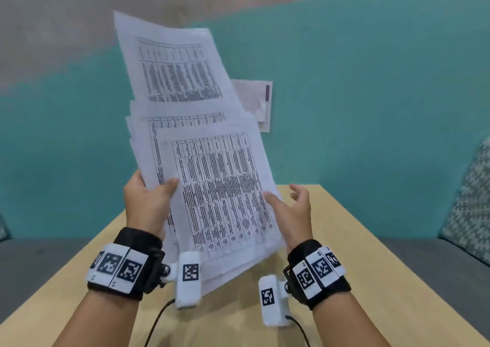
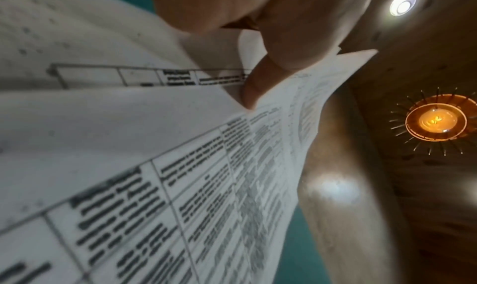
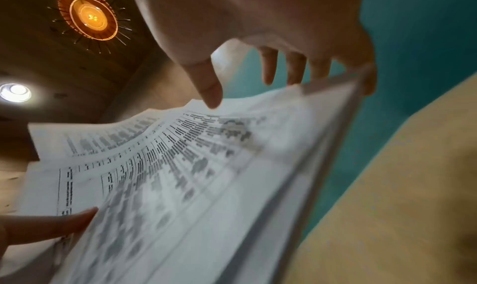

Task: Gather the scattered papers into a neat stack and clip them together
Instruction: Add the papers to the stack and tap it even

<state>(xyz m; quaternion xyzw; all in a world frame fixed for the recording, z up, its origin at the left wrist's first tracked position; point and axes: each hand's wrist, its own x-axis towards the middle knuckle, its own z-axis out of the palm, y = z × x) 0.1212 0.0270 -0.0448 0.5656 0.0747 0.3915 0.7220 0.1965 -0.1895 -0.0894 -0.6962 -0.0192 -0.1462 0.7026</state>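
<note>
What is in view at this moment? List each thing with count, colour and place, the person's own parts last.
papers: several, exact count unclear, white with black printed tables, held up over the table, fanned and uneven
table: one, light wood, below the hands
wall: teal below, grey-beige above, behind the table
notice on wall: one, pale with a dark strip, partly behind the papers
cushion: one, patterned grey-green, far right
ceiling lamp: one, orange, overhead
recessed light: one, white, ceiling
wrist bands with markers: two, black and white
left hand: pinches the papers' left edge
right hand: fingers spread at the papers' right edge
</note>
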